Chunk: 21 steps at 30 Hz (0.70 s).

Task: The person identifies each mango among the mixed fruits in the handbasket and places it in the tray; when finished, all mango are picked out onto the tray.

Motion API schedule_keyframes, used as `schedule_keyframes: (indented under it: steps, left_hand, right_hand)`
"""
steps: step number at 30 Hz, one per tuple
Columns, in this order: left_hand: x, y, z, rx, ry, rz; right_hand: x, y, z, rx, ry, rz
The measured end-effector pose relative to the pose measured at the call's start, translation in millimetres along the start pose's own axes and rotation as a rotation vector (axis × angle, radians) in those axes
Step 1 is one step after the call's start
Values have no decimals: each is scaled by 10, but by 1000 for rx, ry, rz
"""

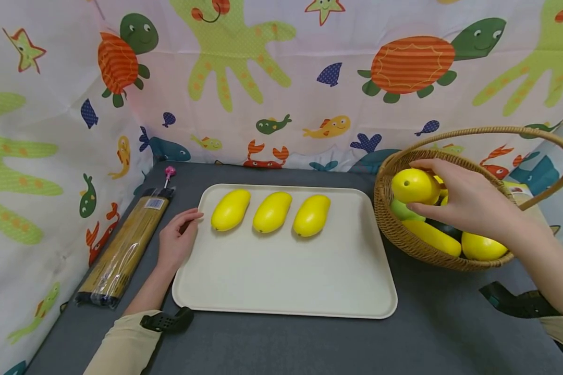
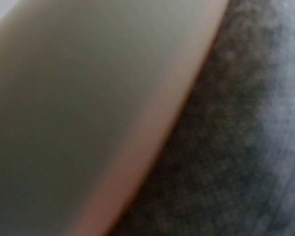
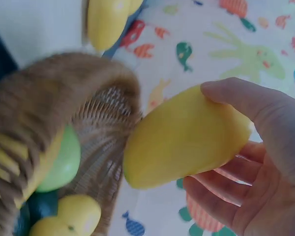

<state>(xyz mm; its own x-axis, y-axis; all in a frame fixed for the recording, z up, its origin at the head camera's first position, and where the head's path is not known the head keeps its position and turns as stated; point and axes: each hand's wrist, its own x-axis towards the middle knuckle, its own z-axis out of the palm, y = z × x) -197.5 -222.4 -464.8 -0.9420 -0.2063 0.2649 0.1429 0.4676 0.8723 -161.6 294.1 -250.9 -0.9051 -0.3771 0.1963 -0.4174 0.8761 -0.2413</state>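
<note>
My right hand (image 1: 474, 195) grips a yellow mango (image 3: 182, 137) between thumb and fingers, above the wicker basket (image 1: 403, 242). In the right wrist view the mango hangs beside the basket's inner wall, held at one end. Three more yellow mangoes, a left one (image 1: 231, 210), a middle one (image 1: 272, 212) and a right one (image 1: 311, 215), lie in a row on the cream tray (image 1: 281, 276). At the tray's left edge rests my left hand (image 1: 178, 239), its fingertips touching the rim. The left wrist view is too close and blurred to show its fingers.
Inside the basket are a banana-like yellow fruit (image 1: 431, 238), a yellow fruit (image 1: 483, 247), a green fruit (image 3: 63, 160) and something dark. A tall handle (image 1: 492, 130) arches over it. Left of the tray lies a plastic-wrapped brown pack (image 1: 126, 245). A printed curtain (image 1: 244, 130) hangs behind.
</note>
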Motion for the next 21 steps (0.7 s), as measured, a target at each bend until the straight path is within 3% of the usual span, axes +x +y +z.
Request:
schedule_keyframes:
  steps: [5,11,21]
  left_hand:
    - [0,-4,-19,6,4,-3]
    - [-3,-1,-23,6,7,-2]
    - [-4,-1,-1,3,-13,-25]
  right_hand:
    - [-48,-243,72,49,101,-85]
    - [-25,-462,322,97,210,-212]
    - [33,-582,984,133,244,-286]
